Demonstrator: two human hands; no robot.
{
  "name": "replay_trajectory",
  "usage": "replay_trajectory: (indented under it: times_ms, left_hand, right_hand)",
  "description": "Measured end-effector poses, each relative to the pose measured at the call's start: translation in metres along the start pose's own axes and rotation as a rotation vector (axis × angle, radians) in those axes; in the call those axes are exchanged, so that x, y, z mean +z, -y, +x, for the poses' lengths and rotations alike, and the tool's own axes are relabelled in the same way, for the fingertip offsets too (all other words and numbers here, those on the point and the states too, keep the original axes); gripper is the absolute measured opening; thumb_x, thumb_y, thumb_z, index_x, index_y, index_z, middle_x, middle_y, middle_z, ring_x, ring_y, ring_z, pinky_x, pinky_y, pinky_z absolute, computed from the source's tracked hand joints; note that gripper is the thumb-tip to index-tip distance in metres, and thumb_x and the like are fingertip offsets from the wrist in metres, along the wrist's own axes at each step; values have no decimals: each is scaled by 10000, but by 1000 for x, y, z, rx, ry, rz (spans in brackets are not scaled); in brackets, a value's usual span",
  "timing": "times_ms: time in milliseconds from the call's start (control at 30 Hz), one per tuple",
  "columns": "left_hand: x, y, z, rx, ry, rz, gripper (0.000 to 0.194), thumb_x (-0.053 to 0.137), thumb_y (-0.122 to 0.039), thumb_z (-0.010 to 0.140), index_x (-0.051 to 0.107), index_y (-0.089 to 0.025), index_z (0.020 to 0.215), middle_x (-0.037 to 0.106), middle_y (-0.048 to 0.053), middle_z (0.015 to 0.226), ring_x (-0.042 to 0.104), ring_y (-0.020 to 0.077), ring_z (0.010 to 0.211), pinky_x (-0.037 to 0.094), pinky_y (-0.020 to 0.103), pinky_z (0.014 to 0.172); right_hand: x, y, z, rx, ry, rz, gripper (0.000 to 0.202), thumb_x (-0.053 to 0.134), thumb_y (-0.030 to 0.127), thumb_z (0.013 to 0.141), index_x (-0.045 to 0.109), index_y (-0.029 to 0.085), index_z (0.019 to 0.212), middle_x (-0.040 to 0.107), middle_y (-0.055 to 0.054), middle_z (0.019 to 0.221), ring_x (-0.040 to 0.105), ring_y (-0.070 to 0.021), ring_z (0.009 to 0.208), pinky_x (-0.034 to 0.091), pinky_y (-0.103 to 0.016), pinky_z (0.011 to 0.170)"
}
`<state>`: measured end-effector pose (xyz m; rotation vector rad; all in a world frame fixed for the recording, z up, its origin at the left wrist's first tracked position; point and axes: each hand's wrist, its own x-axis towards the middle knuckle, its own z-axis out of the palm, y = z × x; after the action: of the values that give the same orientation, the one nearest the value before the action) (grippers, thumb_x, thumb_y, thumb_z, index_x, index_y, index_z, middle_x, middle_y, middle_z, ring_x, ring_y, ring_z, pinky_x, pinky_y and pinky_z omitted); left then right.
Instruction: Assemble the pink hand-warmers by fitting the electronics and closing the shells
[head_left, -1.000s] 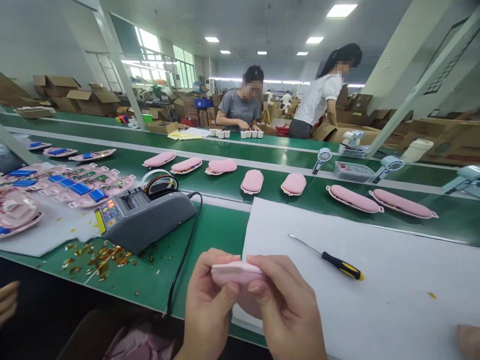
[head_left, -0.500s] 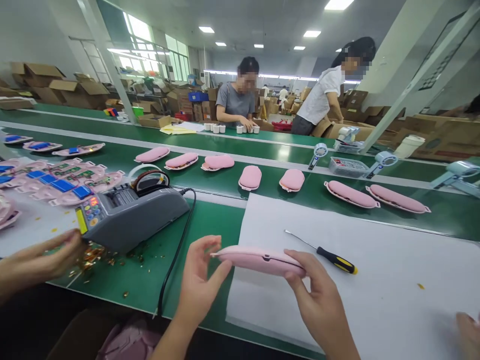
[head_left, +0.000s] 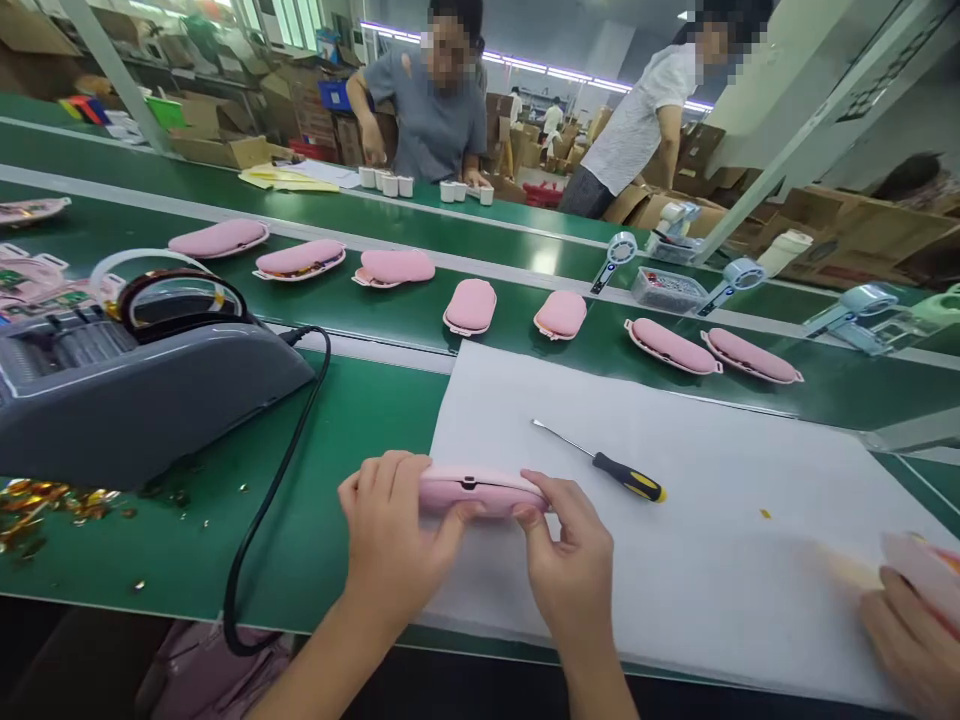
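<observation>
Between my two hands is a long pink plastic case [head_left: 491, 495], held level over the near edge of the white sheet [head_left: 705, 590]. A dark seam with a small black notch runs along the side facing me. My left hand [head_left: 397, 530] wraps its left end, fingers over the top and thumb below the seam. At the right end, my right hand [head_left: 568, 545] pinches the case between thumb and fingers. What is inside the case is hidden. A screwdriver [head_left: 628, 478] with a black and yellow handle lies on the sheet beyond my right hand.
Several pink cases [head_left: 469, 306] lie in a row behind the sheet. A grey tape dispenser [head_left: 150, 400] with a black cable [head_left: 281, 490] stands left, near amber scraps [head_left: 37, 505]. Another person's hand [head_left: 911, 630] holds a pinkish piece at right. Small handheld fans [head_left: 616, 258] stand farther back.
My left hand has closed around the case's left end, and my hands are nearer together. The view has shifted left-to-right, cutting off the co-worker's hand at left. A hand with a piece appears at right.
</observation>
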<state>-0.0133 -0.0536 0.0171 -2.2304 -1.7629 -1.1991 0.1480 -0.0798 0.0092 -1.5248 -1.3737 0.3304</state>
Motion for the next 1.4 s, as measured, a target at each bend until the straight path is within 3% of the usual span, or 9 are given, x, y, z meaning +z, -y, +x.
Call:
replay_trajectory:
  times_ms: [100, 233, 433, 567, 733, 833, 1000, 1167, 1400]
  left_hand:
    - [9, -4, 5, -60, -66, 12, 283, 629, -461, 754, 542, -198, 809, 624, 28, 760, 545, 222, 711, 321, 359, 682]
    - [5, -2, 8, -42, -59, -17, 220, 602, -406, 798, 555, -194, 827, 630, 18, 759, 560, 210, 703, 315, 349, 669]
    - [-20, 7, -1, 116, 92, -102, 171, 513, -268, 883, 586, -198, 1021, 671, 32, 938, 601, 195, 876, 409, 335, 761]
    - [-21, 6, -1, 219, 72, -157, 157, 540, -189, 865, 611, -161, 1001, 687, 48, 922, 611, 187, 878, 448, 330, 813]
    - [-7, 5, 2, 205, -79, -302, 139, 559, -102, 816, 614, -156, 932, 703, 41, 844, 626, 164, 795, 491, 300, 728]
    - [-3, 6, 3, 178, -103, -343, 156, 563, -82, 789, 620, -159, 912, 709, 37, 828, 637, 167, 790, 494, 306, 713]
    - [-4, 7, 5, 188, -96, -321, 117, 552, -139, 809, 627, -169, 894, 712, 36, 800, 636, 171, 747, 490, 311, 673]
    - [-11, 10, 3, 266, 7, -275, 180, 553, -207, 835, 606, -146, 996, 707, 82, 899, 621, 196, 807, 494, 331, 710]
    - [-17, 13, -4, 283, 60, -264, 218, 561, -220, 844, 588, -141, 1045, 691, 97, 951, 616, 212, 867, 506, 353, 764]
  right_hand:
    - [6, 3, 3, -23, -43, -30, 183, 514, 208, 845, 674, 196, 932, 651, -43, 798, 604, -177, 725, 491, -291, 614]
    - [5, 5, 9, -79, 13, -72, 174, 496, 203, 866, 644, 198, 959, 656, -47, 847, 611, -184, 775, 504, -313, 661]
    - [2, 13, 5, -351, 93, -216, 265, 528, 267, 889, 577, 205, 1141, 625, -100, 1088, 559, -249, 1020, 471, -450, 863]
    - [6, 19, 1, -481, 151, -227, 219, 528, 168, 882, 576, 181, 1096, 640, -78, 1001, 557, -209, 930, 471, -390, 811]
    - [21, 27, -4, -455, -26, -261, 202, 469, 65, 844, 574, 152, 994, 629, -76, 878, 535, -193, 797, 441, -354, 693]
    - [28, 33, -6, -412, -65, -303, 213, 452, 40, 836, 573, 153, 969, 636, -72, 850, 547, -198, 796, 423, -362, 699]
    - [24, 28, -2, -461, -21, -302, 210, 466, 60, 851, 576, 156, 1001, 642, -73, 889, 538, -191, 784, 422, -358, 706]
    - [11, 18, 2, -505, 122, -263, 199, 509, 134, 877, 568, 156, 1065, 625, -81, 959, 529, -199, 849, 441, -357, 745]
    - [0, 14, -2, -496, 158, -275, 280, 519, 200, 899, 533, 166, 1177, 597, -107, 1078, 502, -238, 994, 453, -418, 838]
